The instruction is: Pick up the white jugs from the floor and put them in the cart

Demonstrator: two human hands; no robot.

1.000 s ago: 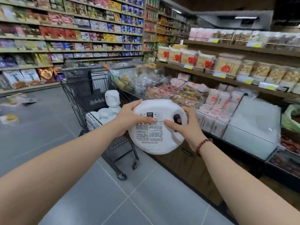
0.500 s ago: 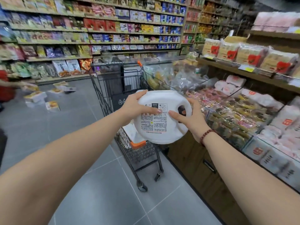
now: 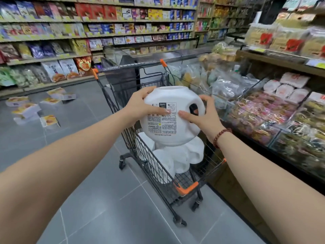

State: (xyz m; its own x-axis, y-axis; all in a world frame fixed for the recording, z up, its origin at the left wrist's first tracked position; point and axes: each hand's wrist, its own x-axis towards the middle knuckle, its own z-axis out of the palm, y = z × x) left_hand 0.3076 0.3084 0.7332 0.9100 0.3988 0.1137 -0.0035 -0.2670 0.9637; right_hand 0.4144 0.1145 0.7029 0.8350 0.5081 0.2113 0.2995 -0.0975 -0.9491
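I hold a white jug (image 3: 168,128) with a printed label between both hands, over the basket of the black wire cart (image 3: 153,166). My left hand (image 3: 140,106) grips its left side, thumb across the label. My right hand (image 3: 204,117) grips the right side by the handle hole. Other white jugs (image 3: 181,158) lie piled inside the cart, below the held one.
Several boxes (image 3: 28,110) lie scattered on the grey floor at the left. Stocked shelves (image 3: 88,36) run along the far side of the aisle. A display counter (image 3: 274,111) with packaged food stands close on the cart's right. Open floor lies in front of me.
I have come closer to the cart and the jug has moved over its basket. Both hands keep their hold on it.
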